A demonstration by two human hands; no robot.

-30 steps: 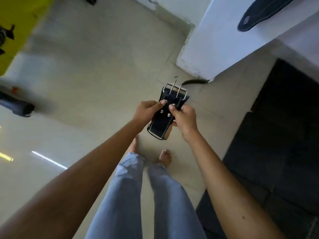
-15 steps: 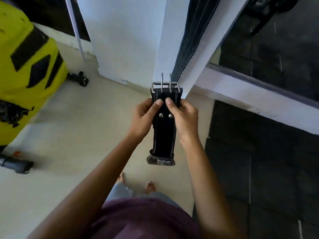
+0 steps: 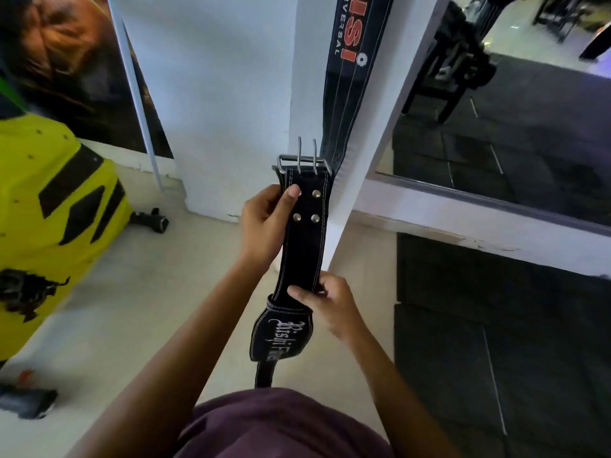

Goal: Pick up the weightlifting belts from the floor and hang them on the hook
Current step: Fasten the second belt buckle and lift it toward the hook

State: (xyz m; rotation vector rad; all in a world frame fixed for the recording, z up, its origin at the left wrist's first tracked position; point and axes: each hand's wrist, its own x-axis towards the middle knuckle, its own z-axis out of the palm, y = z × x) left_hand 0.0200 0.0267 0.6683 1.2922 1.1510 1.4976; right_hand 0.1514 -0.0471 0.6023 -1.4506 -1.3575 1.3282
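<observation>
I've got the belt (image 3: pixel 305 239) up off the floor, long axis running straight up toward the pillar, buckle (image 3: pixel 302 165) end on top. Left hand (image 3: pixel 264 226) is pinched shut just under the buckle, right hand (image 3: pixel 330 302) closed lower down the strap. Can't see the hook, but another belt (image 3: pixel 347 77) hangs just above, so left hand leads the lift, I reckon.

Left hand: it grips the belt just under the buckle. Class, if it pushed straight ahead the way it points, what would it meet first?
Probably the second belt hanging on the white pillar, directly beyond the buckle that the left hand holds up. Depth is unclear, so the gap cannot be judged.
</observation>
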